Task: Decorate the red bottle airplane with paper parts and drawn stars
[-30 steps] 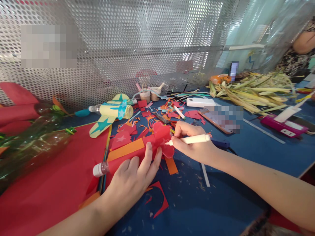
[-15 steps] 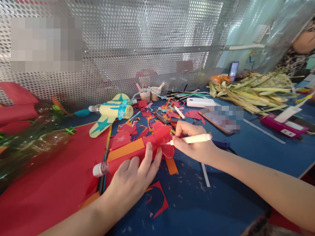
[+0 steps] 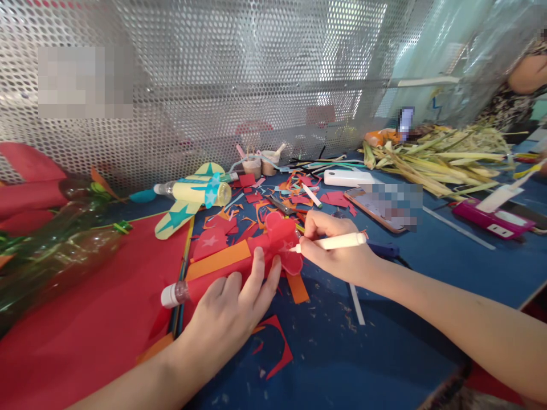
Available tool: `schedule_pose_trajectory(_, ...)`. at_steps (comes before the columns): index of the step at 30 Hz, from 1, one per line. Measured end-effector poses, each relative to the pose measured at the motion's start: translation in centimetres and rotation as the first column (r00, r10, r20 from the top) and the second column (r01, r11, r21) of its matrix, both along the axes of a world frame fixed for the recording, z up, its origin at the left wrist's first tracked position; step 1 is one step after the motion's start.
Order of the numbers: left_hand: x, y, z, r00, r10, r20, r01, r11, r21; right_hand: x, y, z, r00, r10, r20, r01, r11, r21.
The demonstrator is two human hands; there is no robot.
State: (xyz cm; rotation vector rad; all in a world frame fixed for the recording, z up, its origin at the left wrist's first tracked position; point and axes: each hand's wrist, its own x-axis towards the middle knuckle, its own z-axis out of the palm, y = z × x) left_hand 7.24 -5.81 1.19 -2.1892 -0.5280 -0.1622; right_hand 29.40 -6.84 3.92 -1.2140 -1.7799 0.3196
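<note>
A small plastic bottle wrapped in red paper (image 3: 223,277), with an orange strip along its side and a white cap, lies slanted on the blue table. My left hand (image 3: 237,299) wraps over it, fingers pressing it down near its right end. A scalloped red paper piece (image 3: 280,226) flares out at that end, with a pale star outline on it. My right hand (image 3: 335,245) pinches a white marker (image 3: 342,241), whose tip meets the paper by the star. A red heart-like paper piece with a star (image 3: 210,242) lies just behind the bottle.
Paper scraps (image 3: 256,199) and scissors (image 3: 282,206) lie behind the hands. A yellow paper-wrapped bottle (image 3: 192,192) sits back left, near green plastic bottles (image 3: 81,253). Rightward are a phone (image 3: 376,209), a purple device (image 3: 491,219) and dry stalks (image 3: 444,156). A perforated metal panel (image 3: 222,85) stands behind.
Almost nothing differs. Both hands, the bottle and the marker keep nearly the same places, with the marker tip still at the star.
</note>
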Motion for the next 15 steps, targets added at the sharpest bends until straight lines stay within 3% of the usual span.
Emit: schedule_pose_trajectory(15, -0.05, -0.12, 0.03, 1.0, 0.005, -0.006, -0.005, 1.0, 0.004, 0.08, 0.06, -0.07, 0.999, -0.006, -0.043, 0.006, 1.0, -0.009)
